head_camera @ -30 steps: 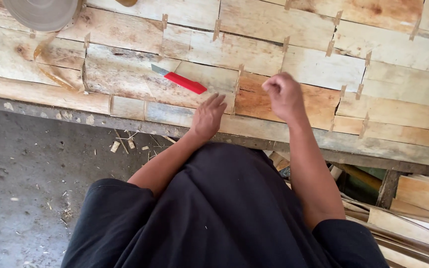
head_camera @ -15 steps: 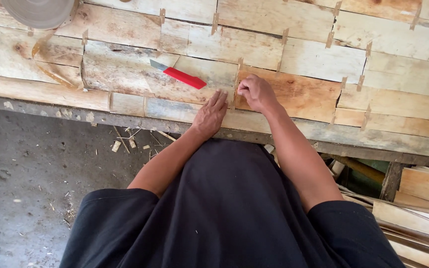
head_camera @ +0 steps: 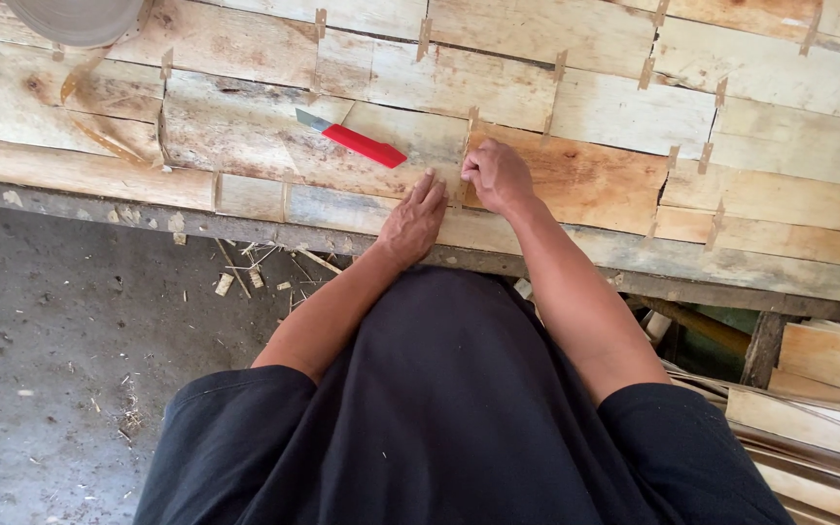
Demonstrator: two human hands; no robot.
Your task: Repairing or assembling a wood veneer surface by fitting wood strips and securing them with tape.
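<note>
My left hand (head_camera: 413,221) lies flat, fingers together, on pale wood veneer sheets (head_camera: 576,107) spread over a workbench, pressing near the front edge. My right hand (head_camera: 498,175) is just right of it, its fingers pinched at a strip of brown tape (head_camera: 466,156) over a seam between two veneer pieces. Whether it holds anything is hidden by the fingers. A red utility knife (head_camera: 354,142) lies on the veneer a little beyond and left of my left hand, blade end pointing up-left.
Several short brown tape strips (head_camera: 557,66) bridge the seams across the sheets. A round grey object (head_camera: 75,17) sits at the top left. Wood scraps (head_camera: 235,277) litter the grey floor (head_camera: 60,369) at left. Stacked boards (head_camera: 828,369) lie lower right under the bench edge (head_camera: 692,282).
My right hand has come down and left from the orange-brown piece to the seam beside my left hand. My left hand has stayed pressed on the veneer.
</note>
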